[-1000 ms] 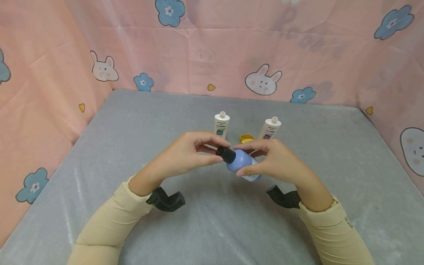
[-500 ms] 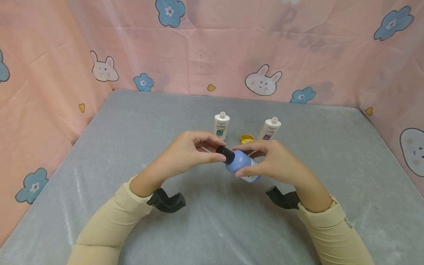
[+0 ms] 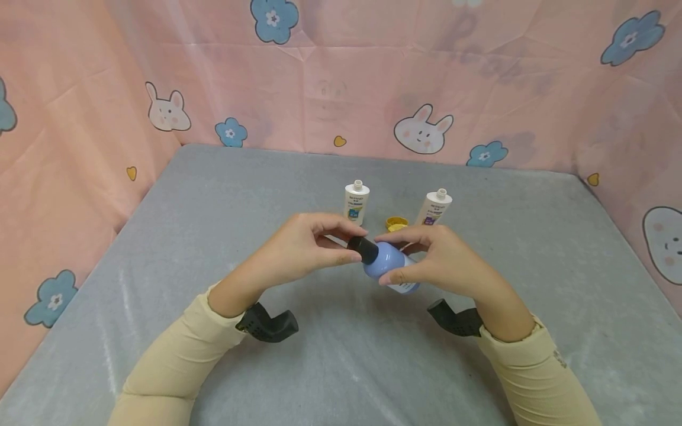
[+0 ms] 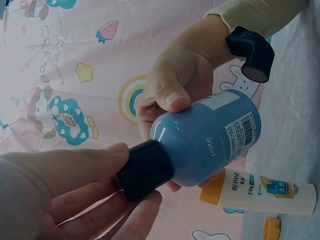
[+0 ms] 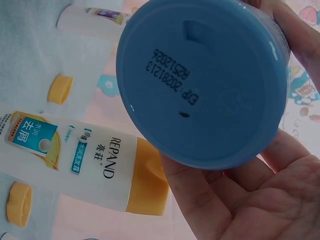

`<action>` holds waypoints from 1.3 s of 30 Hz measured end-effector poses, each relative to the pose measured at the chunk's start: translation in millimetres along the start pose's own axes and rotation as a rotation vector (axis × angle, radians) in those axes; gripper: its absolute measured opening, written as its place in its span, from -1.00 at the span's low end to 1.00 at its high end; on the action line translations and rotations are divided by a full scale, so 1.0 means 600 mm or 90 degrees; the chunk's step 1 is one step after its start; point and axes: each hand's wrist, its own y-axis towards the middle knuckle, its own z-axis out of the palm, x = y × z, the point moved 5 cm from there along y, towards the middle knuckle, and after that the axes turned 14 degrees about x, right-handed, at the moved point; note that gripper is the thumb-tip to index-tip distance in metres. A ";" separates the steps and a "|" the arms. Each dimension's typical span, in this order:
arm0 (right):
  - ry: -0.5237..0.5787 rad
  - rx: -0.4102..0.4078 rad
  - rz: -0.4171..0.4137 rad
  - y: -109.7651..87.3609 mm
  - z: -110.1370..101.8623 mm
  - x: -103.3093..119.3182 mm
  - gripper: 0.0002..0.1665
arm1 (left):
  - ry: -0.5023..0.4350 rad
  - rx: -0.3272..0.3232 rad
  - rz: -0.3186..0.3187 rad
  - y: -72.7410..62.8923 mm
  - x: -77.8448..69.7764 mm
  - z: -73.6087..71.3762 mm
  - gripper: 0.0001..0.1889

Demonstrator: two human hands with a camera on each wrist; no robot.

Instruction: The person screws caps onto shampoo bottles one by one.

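A periwinkle-blue bottle (image 3: 386, 260) with a black cap (image 3: 364, 249) is held tilted over the table, cap toward the upper left. My left hand (image 3: 298, 248) pinches this cap between thumb and fingers. My right hand (image 3: 450, 263) grips the bottle's body, thumb on the near side and fingers on the far side. In the left wrist view the cap (image 4: 145, 170) sits on the neck, and a barcode label (image 4: 242, 135) faces the camera. The right wrist view looks straight at the round base (image 5: 200, 85) with its printed date.
Behind the hands stand two white uncapped bottles, one left (image 3: 356, 204) and one right (image 3: 434, 207). A white shampoo bottle with a yellow cap (image 5: 147, 175) and loose yellow caps (image 5: 60, 89) show in the right wrist view. Pink patterned cloth (image 3: 330, 77) surrounds the grey table (image 3: 341, 378).
My left thumb and fingers have shifted slightly on the black cap, forward and then partly back. The blue bottle and my right hand have hardly moved.
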 end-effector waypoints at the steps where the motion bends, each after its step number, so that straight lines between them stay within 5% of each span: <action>1: -0.001 0.000 -0.001 0.000 0.000 0.000 -0.35 | 0.001 0.000 0.000 0.000 0.000 0.000 -0.66; 17: 0.002 -0.001 -0.007 -0.001 -0.001 -0.001 -0.35 | 0.036 0.018 0.075 -0.001 -0.008 0.003 -0.65; 26: 0.000 -0.002 0.012 -0.001 -0.002 -0.001 -0.33 | -0.001 -0.054 -0.049 -0.002 0.004 -0.008 -0.64; 39: 0.000 0.004 0.005 0.000 0.000 0.000 -0.33 | 0.004 -0.049 -0.036 0.001 0.004 -0.005 -0.73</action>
